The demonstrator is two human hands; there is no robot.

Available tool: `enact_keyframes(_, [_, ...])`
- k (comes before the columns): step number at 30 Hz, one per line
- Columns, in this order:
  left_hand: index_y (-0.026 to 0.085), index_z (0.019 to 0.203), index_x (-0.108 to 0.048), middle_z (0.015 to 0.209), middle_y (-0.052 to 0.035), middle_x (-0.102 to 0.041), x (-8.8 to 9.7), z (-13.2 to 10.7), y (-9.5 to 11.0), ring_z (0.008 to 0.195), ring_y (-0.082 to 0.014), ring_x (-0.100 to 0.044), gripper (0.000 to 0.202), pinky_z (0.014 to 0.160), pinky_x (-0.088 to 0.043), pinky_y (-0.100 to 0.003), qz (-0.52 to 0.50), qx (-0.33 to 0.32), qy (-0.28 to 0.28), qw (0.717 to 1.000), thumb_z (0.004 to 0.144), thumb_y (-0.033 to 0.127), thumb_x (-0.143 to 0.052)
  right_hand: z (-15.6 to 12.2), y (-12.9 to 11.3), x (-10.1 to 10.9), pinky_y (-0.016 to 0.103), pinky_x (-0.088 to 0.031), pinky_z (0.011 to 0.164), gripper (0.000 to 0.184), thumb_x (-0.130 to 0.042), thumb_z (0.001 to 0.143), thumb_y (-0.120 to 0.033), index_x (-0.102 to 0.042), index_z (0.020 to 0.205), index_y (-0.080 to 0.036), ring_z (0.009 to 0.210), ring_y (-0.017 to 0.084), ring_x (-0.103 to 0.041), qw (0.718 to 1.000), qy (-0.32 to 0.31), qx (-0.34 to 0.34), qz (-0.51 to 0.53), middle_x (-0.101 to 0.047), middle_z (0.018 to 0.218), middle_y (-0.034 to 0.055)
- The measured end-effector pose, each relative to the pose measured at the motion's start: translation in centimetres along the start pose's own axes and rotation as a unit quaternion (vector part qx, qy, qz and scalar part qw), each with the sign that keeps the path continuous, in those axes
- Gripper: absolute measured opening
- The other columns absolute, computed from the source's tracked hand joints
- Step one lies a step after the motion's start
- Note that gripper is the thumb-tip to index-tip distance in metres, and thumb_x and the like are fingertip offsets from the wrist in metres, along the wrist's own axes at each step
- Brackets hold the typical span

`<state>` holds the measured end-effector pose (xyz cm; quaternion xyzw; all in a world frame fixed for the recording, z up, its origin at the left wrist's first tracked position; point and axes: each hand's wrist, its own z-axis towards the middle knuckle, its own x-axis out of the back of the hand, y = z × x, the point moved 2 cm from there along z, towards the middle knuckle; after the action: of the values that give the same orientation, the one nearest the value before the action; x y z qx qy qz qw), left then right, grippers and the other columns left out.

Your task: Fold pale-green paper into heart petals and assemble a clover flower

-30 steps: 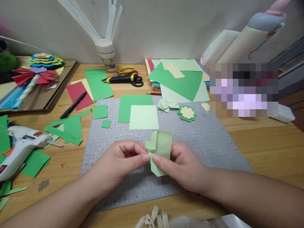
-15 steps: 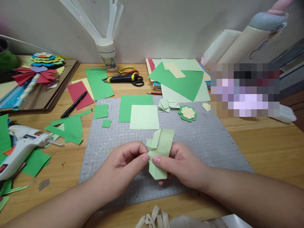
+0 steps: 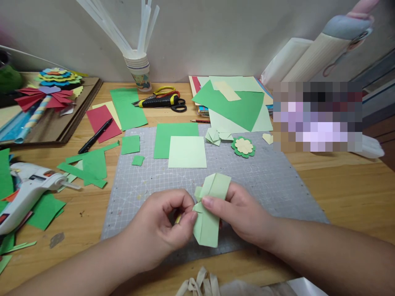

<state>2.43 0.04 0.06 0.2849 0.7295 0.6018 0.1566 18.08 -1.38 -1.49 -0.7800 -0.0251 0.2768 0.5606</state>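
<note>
A folded piece of light green paper (image 3: 210, 224) is held between both hands above the grey cutting mat (image 3: 148, 176). My right hand (image 3: 243, 207) grips it from the right, thumb flat on its face and fingers behind it. My left hand (image 3: 171, 220) pinches its left edge near the middle, thumb against the fingers; a small yellowish bit shows inside this hand, too hidden to name. Beyond the hands lie a pale green square sheet (image 3: 187, 152) on a green sheet (image 3: 161, 139), small folded pale green pieces (image 3: 217, 136) and a layered paper flower (image 3: 243, 147).
Green scraps (image 3: 94, 164) and a white glue gun (image 3: 35, 181) lie left. At the back are scissors (image 3: 179, 105), a utility knife (image 3: 159, 101), a paper cup (image 3: 140, 76) with straws and a paper stack (image 3: 234, 102). A black pen (image 3: 95, 135) rests on red paper (image 3: 105, 116).
The folded paper has sunk slightly toward me, and its upper left flap now lies flatter. My left thumb has moved down along the edge; my right thumb has slid higher on the paper.
</note>
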Motion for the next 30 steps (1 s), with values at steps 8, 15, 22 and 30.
enact_keyframes(8, [0.017,0.072,-0.054,0.066,0.0033,-0.05,0.5,0.7,-0.4,0.062,-0.0108,-0.043,0.017,0.057,-0.036,-0.022,-0.076,0.047,0.038,0.995,0.079,0.03,-0.061,-0.1,0.2,-0.1,0.018,-0.038,0.051,0.022,-0.059,0.085,-0.033,-0.053,0.074,-0.016,0.057,0.007,-0.044,0.997,0.016,-0.044,-0.062,-0.049,0.065,-0.0034])
enact_keyframes(15, [0.016,0.072,-0.064,0.066,0.0021,-0.06,0.7,1.0,-0.8,0.063,-0.0104,-0.049,0.016,0.06,-0.038,-0.022,-0.172,0.091,0.057,0.979,0.071,0.029,-0.073,0.1,-0.1,0.1,0.017,-0.037,0.046,0.021,-0.059,0.083,-0.033,-0.052,0.074,-0.016,0.053,0.007,-0.042,0.995,0.057,-0.054,-0.068,-0.046,0.062,-0.0044])
enact_keyframes(22, [0.016,0.075,-0.072,0.068,-0.0004,-0.062,1.6,0.9,-1.8,0.064,-0.0102,-0.047,0.023,0.061,-0.035,-0.022,-0.26,0.15,-0.01,0.954,0.077,0.038,-0.071,0.1,-0.4,0.0,0.018,-0.039,0.047,0.019,-0.06,0.08,-0.033,-0.054,0.076,-0.015,0.054,0.008,-0.045,0.993,0.058,-0.07,-0.078,-0.05,0.064,-0.003])
enact_keyframes(30, [0.016,0.071,-0.072,0.068,0.0015,-0.054,1.8,1.1,-1.9,0.065,-0.0096,-0.04,0.023,0.061,-0.031,-0.022,-0.259,0.158,-0.051,0.951,0.074,0.039,-0.074,0.1,-0.4,0.0,0.018,-0.037,0.047,0.017,-0.06,0.081,-0.032,-0.055,0.076,-0.016,0.054,0.008,-0.042,0.996,0.028,-0.046,-0.075,-0.048,0.064,-0.0039])
